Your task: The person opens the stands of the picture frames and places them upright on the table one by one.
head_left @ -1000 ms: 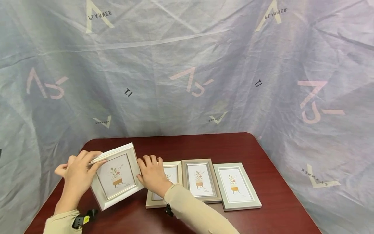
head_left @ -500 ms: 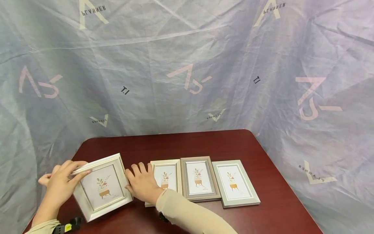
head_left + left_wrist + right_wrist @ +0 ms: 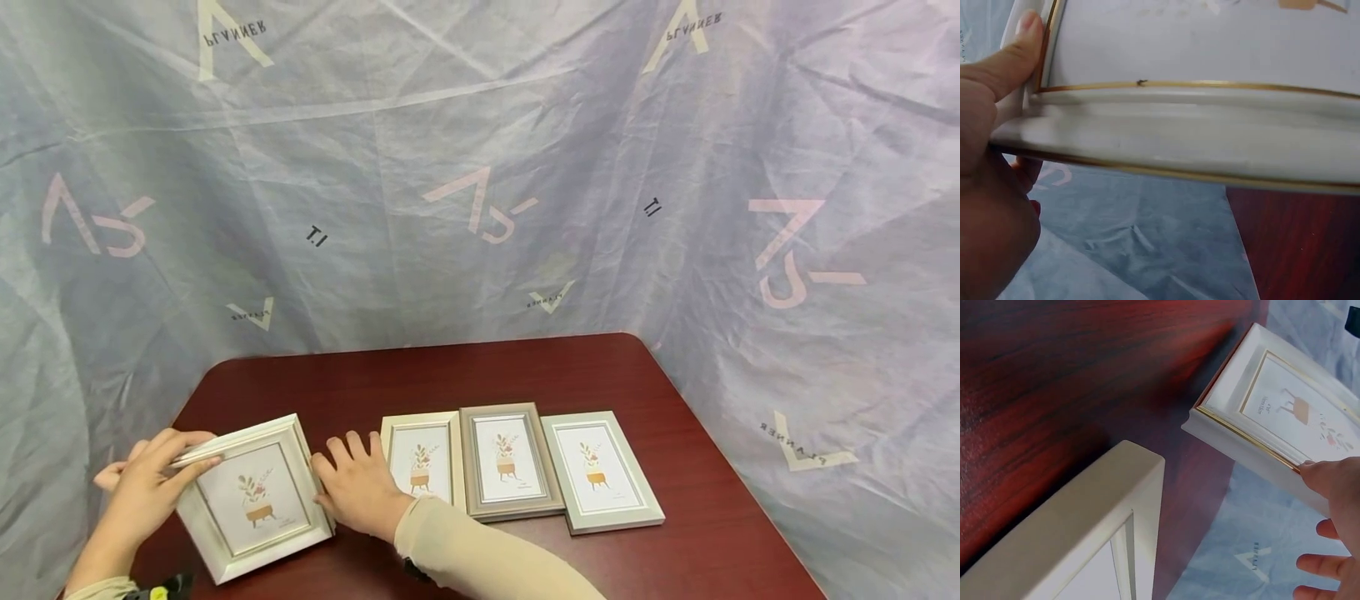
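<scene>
A white photo frame with thin gold edging and a potted-plant print is held tilted at the left of the table. My left hand grips its upper left corner; in the left wrist view the thumb lies on the front and other fingers are partly hidden behind. At the opposite edge, my right hand holds the side. Its thumb tip touches the gold edge in the right wrist view, with other fingers spread below. A cream photo frame lies just beyond the right hand, partly covered by it.
To the right lie a taupe photo frame and a pale grey-green photo frame, side by side with the cream one. All rest face up on the dark red table. Grey printed cloth hangs behind and at both sides.
Both hands have brought the white frame leftward and lower, nearer the table's left side. The three frames on the table keep their places while the head view shifts slightly.
</scene>
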The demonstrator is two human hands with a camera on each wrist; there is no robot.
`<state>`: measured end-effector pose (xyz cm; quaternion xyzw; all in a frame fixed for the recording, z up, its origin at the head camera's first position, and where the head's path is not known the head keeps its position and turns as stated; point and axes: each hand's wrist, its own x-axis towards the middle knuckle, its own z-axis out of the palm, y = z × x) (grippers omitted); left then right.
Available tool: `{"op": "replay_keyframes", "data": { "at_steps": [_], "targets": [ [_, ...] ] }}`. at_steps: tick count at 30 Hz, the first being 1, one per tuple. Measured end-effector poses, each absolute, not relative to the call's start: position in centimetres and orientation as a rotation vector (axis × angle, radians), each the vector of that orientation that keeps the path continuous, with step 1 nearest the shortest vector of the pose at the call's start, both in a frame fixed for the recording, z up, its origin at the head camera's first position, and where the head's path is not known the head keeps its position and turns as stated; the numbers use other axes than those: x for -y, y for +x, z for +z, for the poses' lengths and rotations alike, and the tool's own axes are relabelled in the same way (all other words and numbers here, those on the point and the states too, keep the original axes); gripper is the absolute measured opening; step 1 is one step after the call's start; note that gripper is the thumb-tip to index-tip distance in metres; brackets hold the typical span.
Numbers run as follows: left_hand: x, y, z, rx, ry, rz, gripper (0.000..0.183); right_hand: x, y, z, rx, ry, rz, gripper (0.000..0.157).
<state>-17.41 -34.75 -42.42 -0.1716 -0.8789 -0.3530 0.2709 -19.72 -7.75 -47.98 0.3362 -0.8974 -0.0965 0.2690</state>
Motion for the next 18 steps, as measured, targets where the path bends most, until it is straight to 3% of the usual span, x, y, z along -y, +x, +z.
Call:
{"op": "replay_keyframes", "data": {
  "at_steps": [18],
  "targets": [
    [35.28,-17.61,-43.08,2.347,-0.492,-0.953,0.027,7.86,-19.38,-48.34,2.419,0.921,-0.267,0.047]
  ]
}}
